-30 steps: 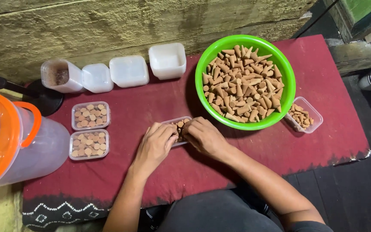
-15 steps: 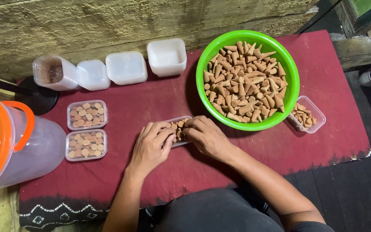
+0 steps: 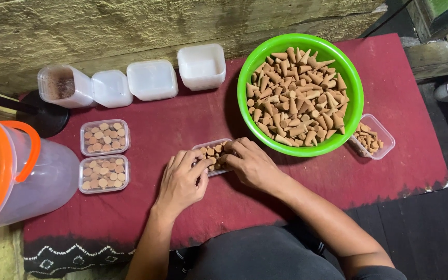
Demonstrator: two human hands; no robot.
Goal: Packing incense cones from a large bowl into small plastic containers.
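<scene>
A small clear plastic box lies on the red cloth in front of me, partly filled with brown cones standing base up. My left hand rests on its near left side, fingers touching the cones. My right hand covers its right end, fingertips on the cones inside. Whether either hand pinches a cone is hidden. Just to the right stands a green bowl heaped with loose brown cones.
Two filled clear boxes sit at the left. Empty white containers line the back by a stone wall. A small box of cones lies right of the bowl. A large clear jug with an orange lid stands far left.
Both hands stay at the small box with only slight finger movement. The view has shifted a little.
</scene>
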